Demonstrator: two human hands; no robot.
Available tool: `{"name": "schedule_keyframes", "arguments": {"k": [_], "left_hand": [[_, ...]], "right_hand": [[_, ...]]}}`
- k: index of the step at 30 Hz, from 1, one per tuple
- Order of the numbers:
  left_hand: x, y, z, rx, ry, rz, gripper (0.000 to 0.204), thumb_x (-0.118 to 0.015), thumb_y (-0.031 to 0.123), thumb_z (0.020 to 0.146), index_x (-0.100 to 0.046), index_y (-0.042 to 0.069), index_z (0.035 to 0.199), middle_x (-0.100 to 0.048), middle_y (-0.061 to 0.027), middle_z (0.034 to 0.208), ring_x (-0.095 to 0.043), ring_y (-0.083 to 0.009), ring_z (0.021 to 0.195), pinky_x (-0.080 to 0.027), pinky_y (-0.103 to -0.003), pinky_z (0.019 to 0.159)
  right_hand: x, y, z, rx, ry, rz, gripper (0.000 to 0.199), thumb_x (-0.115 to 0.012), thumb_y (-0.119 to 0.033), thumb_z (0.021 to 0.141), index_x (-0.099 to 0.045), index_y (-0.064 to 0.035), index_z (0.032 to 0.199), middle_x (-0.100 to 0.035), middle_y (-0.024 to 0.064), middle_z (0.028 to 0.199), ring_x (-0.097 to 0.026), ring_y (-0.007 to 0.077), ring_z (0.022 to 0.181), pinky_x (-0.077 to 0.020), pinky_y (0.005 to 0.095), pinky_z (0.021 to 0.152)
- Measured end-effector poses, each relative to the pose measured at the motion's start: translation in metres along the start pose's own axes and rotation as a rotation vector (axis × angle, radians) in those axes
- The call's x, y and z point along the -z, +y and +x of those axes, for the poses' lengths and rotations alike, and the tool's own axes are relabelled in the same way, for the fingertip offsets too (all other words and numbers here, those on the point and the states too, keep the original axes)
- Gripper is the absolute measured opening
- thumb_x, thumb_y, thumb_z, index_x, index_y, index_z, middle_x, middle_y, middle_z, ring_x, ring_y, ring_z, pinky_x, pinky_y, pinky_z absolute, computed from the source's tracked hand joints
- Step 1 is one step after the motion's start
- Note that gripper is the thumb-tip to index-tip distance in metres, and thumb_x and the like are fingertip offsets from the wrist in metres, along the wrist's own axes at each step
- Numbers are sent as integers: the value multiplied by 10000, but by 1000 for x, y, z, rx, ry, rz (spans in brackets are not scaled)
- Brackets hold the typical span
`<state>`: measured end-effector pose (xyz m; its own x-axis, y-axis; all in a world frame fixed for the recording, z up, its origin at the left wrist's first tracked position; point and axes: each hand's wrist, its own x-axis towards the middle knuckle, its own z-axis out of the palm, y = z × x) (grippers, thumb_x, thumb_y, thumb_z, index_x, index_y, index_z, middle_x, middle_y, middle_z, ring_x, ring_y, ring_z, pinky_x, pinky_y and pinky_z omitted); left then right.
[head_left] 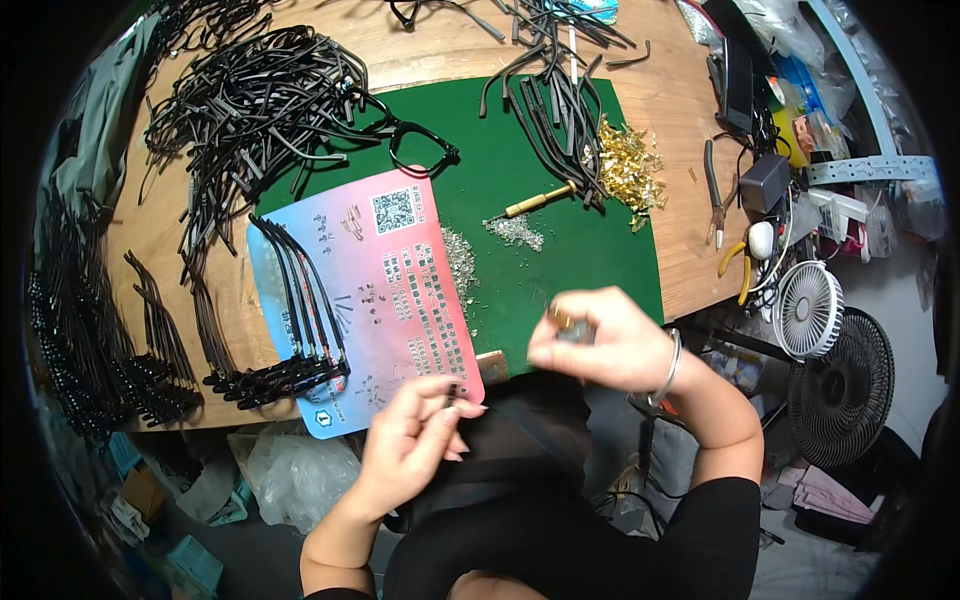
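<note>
Wooden workbench [690, 250] w/ green cutting mat [520, 180] as landmark; glasses-assembly clutter all over it. Left of the mat a big heap of black temple arms [250, 100] is seen; on the mat's near-left corner a pink-blue card [400, 290] is laid, w/ a row of black temples [300, 290] on its left edge. Toward the mat's far right, gold metal bits [630, 170]; mid-mat, a pile of tiny silver screws [515, 232] and a small screwdriver [540, 200]. One black eyeglass front [420, 150] at the mat's far-left edge.

Right hand [610, 340] is held just off the mat's near edge, fingers pressed together, pinching a small greyish part [572, 330]. Left hand [410, 440], nearer the body and below the card, is closed w/ fingertips pinching a thin black piece [450, 392], prob. a temple end.

Handling, as judged: both pieces very light, small, stiff; smooth plastic/metal, likely slippery, easily dropped. Fingertip pinch at the ends is best; thin black piece prob. bends if squeezed mid-length.

Hard to make out: the greyish part is mostly covered by fingers, exact kind can't be told. Rest of the black piece is hidden in the left palm. Bench's left rim is lost in fisheye dark; lap area is just dark cloth.
</note>
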<state>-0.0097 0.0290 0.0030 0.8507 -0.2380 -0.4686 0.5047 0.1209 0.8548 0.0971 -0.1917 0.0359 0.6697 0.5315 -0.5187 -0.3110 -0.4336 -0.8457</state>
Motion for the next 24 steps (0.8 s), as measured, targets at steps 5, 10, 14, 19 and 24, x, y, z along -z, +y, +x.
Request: {"name": "schedule_keyframes", "arguments": {"k": [5, 10, 14, 19, 24], "left_hand": [[-24, 8, 14, -73, -72, 223, 257, -500, 16, 898, -525, 14, 1154, -675, -73, 887, -594, -71, 630, -498, -218, 558], [-18, 8, 12, -75, -72, 228, 257, -508, 16, 895, -551, 7, 1148, -676, -75, 881, -599, -75, 643, -493, -216, 552], [-16, 8, 10, -80, -45, 233, 253, -511, 12, 892, -569, 6, 1138, -675, -78, 883, -600, -73, 656, -489, -213, 555], [-17, 9, 17, -59, -101, 247, 246, -516, 16, 892, -571, -4, 1130, -676, -66, 877, -598, -79, 636, -492, -216, 555], [-11, -6, 13, -114, -220, 203, 270, -488, 7, 904, -524, -15, 1170, -662, -84, 895, -575, -78, 599, -483, -207, 548]], "right_hand": [[-19, 5, 0, -60, -73, 163, 171, -655, -158, 819, -614, 8, 819, -624, 22, 738, -523, 54, 632, -434, 223, 554], [-18, 9, 4, -71, -129, 203, 156, -656, -144, 811, -609, 5, 810, -582, -2, 695, -477, 13, 532, -384, 191, 463], [-18, 10, 8, -65, -115, 213, 154, -657, -139, 800, -606, 7, 798, -576, -5, 670, -479, 14, 516, -377, 195, 446], [-18, 13, 11, -91, -153, 232, 153, -675, -150, 810, -623, -7, 802, -590, 12, 689, -495, 48, 493, -389, 182, 441], [-23, 29, 11, -153, -309, 309, 418, -736, -334, 763, -533, -15, 943, -587, 21, 714, -486, 39, 515, -398, 190, 432]]}}
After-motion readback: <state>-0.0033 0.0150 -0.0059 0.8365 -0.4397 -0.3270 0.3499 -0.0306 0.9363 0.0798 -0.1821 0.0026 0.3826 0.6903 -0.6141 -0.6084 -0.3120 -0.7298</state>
